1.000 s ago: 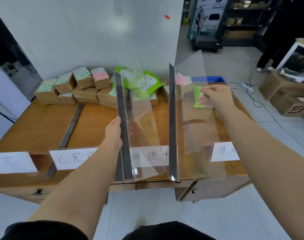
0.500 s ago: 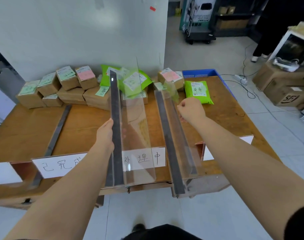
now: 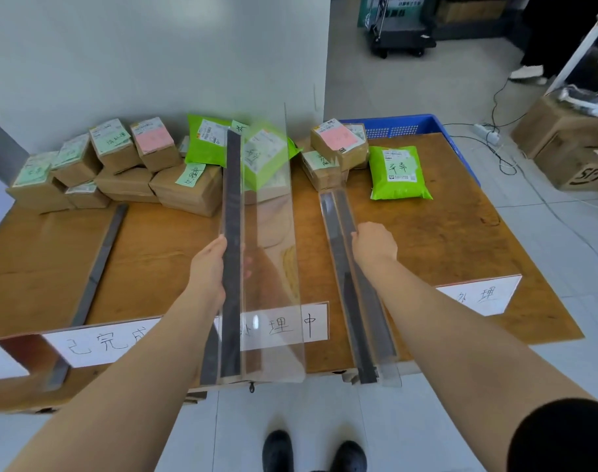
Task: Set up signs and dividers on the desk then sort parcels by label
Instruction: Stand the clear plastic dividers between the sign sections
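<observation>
Single head view, looking steeply down, close over desk (image 3: pixel 461 233).

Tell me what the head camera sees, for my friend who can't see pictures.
A person's left hand and right hand each hold a clear divider on a wooden desk. Boxes and green bags sit at the back, paper signs along the front edge.

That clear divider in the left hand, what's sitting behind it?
Through the clear divider held by the left hand you see a green parcel, cardboard boxes and the desk. Its dark strip hides whatever lies directly behind.
</observation>
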Motion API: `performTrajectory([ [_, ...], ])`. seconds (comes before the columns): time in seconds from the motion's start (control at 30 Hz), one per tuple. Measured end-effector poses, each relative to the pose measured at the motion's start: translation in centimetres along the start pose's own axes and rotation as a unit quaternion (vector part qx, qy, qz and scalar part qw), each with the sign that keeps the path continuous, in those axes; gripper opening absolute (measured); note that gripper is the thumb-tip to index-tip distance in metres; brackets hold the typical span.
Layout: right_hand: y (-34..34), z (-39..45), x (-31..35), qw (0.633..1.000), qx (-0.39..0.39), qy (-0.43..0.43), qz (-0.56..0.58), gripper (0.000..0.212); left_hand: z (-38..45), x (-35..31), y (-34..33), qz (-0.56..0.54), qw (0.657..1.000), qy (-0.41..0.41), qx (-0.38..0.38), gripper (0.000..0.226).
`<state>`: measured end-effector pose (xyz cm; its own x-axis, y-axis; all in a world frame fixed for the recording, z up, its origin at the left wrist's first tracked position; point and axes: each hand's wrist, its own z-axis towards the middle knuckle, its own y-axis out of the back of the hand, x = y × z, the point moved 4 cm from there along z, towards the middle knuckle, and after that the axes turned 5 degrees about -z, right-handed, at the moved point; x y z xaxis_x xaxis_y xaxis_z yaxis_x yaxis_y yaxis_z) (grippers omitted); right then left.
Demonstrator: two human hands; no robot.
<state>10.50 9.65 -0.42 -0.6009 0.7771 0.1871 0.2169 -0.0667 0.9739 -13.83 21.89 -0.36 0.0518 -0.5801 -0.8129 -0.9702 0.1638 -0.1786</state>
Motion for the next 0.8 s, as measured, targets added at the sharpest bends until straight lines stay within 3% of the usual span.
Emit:
performTrajectory([
  [0.33, -1.9, 1.1, 0.2, 0.998, 0.008, -0.061, 0.018, 0.024, 1.2, 0.0, -1.2, 0.013, 1.0, 0.01, 0.004, 0.031],
  [0.5, -1.8, 1.9, 0.5, 0.995, 0.034, -0.092, 0.017, 0.035, 1.3, 0.0, -1.6, 0.024, 1.0, 0.003, 0.006, 0.031],
  [0.8, -2.5, -0.8, 0.0, 0.994, 0.089, -0.045, -0.039, 0.037, 0.5, -0.3, -2.3, 0.027, 1.0, 0.003, -0.004, 0.035],
])
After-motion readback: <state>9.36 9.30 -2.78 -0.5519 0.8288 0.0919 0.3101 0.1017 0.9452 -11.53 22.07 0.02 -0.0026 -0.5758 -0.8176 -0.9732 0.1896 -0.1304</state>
